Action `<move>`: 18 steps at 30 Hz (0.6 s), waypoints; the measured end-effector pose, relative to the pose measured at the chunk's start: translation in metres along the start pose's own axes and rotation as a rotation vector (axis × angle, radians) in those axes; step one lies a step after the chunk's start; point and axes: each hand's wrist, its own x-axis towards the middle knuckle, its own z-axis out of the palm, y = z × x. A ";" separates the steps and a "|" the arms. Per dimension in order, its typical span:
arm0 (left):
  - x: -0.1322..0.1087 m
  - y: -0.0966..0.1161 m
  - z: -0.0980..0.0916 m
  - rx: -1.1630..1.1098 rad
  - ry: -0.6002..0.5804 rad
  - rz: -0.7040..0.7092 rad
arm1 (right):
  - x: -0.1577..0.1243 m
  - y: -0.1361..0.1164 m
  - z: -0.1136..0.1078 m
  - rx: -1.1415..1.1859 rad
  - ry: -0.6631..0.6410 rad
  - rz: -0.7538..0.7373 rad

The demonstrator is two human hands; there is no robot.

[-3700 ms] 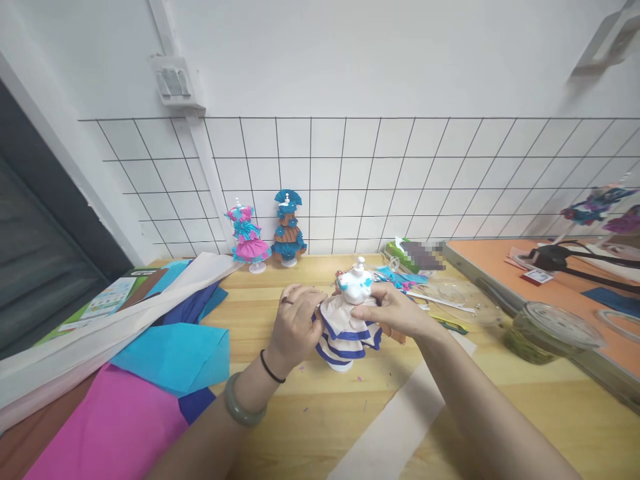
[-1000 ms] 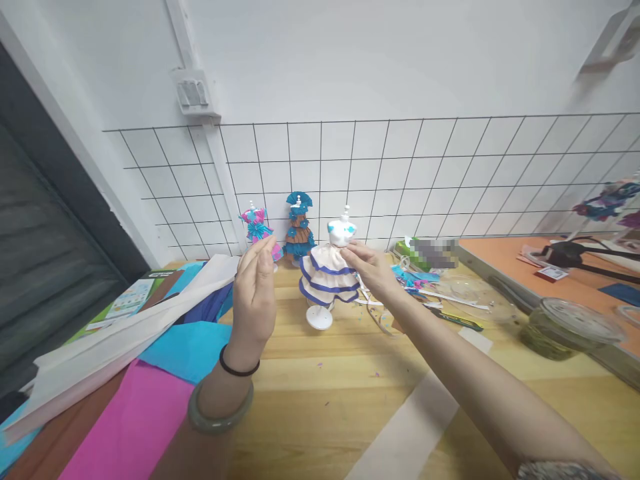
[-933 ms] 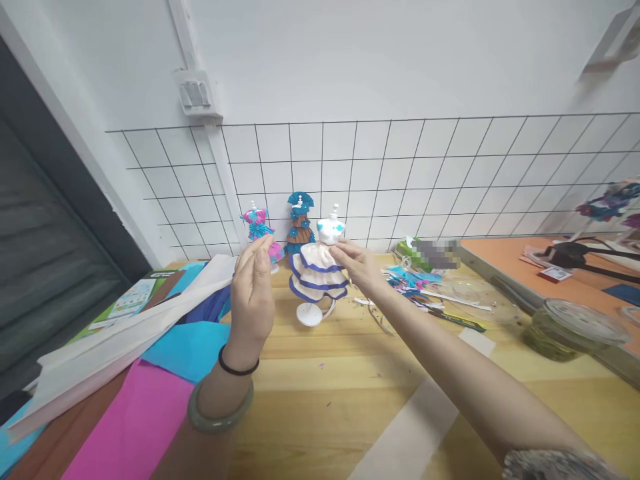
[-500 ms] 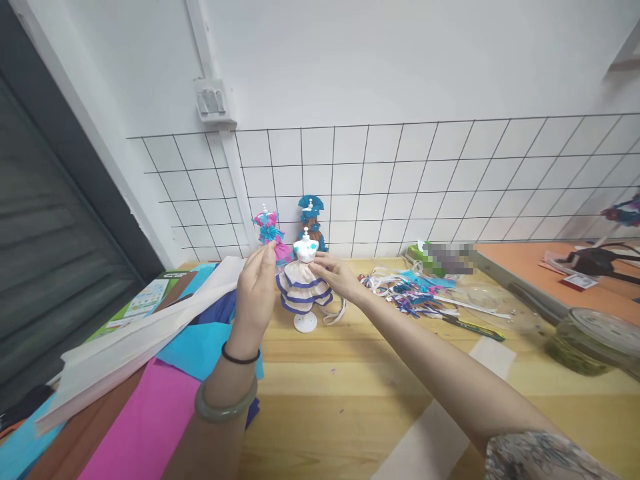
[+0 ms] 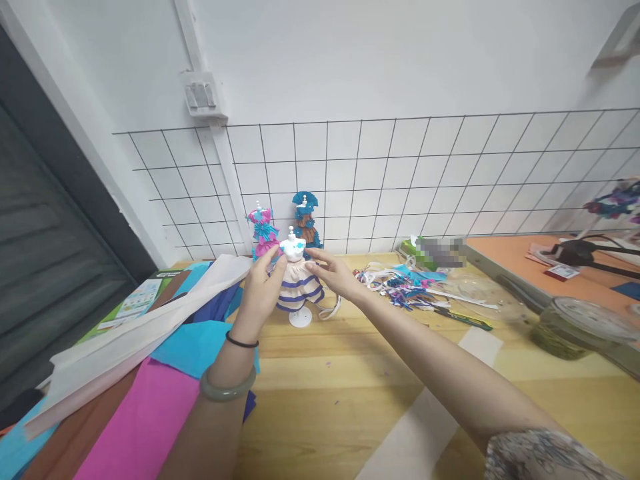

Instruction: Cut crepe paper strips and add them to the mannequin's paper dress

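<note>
A small white dress-form mannequin (image 5: 293,249) stands upright on a round white base (image 5: 301,317) on the wooden table. It wears a layered cream paper skirt (image 5: 301,288) with dark blue bands, and turquoise bits dot its bust. At its left side is my left hand (image 5: 263,285), fingers stretched and thumb apart, close against the waist and skirt. My right hand (image 5: 334,272) is opposite, with thumb and fingers parted at the skirt's right upper edge. Whether the fingertips touch the paper I cannot tell. Behind stand a pink-and-turquoise dressed form (image 5: 263,230) and a teal-and-brown one (image 5: 306,223).
Folded coloured paper (image 5: 145,407) is piled at the left. To the right lie paper scraps (image 5: 400,283), a utility knife (image 5: 465,318) and a roll of clear tape (image 5: 575,330). A cream paper strip (image 5: 407,437) lies in front, and a white tiled wall (image 5: 380,187) stands behind.
My left hand has come in closer to the mannequin's waist, now partly covering the skirt's left side. My right fingers have spread somewhat. The whole view has shifted slightly.
</note>
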 end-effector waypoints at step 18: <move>-0.014 0.037 -0.010 -0.033 0.292 0.191 | -0.223 -0.052 -0.058 -0.435 -0.683 0.158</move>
